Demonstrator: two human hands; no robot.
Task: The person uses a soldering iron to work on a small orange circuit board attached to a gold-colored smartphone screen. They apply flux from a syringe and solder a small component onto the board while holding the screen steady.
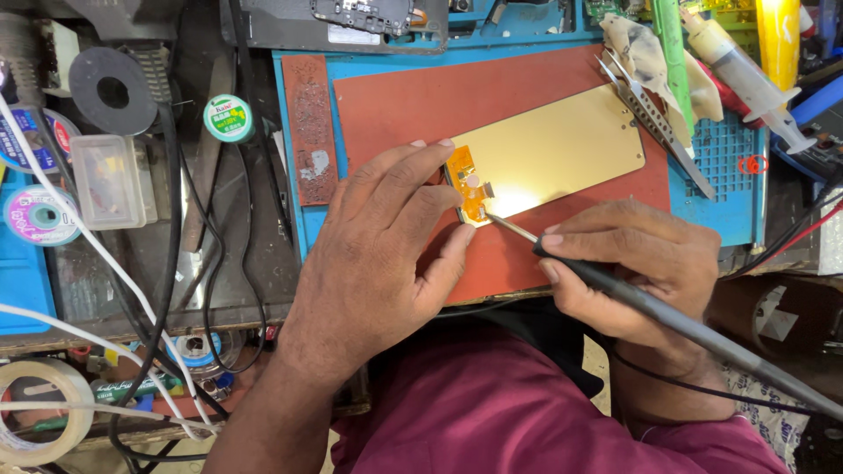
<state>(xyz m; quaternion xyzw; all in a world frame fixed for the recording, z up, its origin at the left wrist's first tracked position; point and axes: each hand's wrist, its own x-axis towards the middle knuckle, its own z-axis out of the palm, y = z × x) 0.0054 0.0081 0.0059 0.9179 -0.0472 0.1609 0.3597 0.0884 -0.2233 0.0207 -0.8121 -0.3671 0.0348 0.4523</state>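
Your right hand (637, 268) is closed in a pen grip around the soldering iron (667, 320), whose dark handle runs back toward the near right corner of the bench. Its thin tip touches the orange flex cable (470, 189) at the near left end of the gold panel (553, 149).

Your left hand (382, 254) lies flat and spread on the red mat (395, 101), gripping nothing; the fingertips (443, 145) press the panel's left edge beside the cable, and the thumb rests just in front of it.

The panel lies tilted across the middle of the mat. It looks thin, light, stiff and probably brittle, with a slippery glossy face, so I'd steady it by its edges rather than its face. The flex cable looks soft and easily torn; press beside it, not on it.

Further back, tweezers (654, 114) rest by the panel's far right corner, and a syringe (746, 75) lies at the blue mat's (724, 154) far right. A solder spool (228, 117) sits off its far left.
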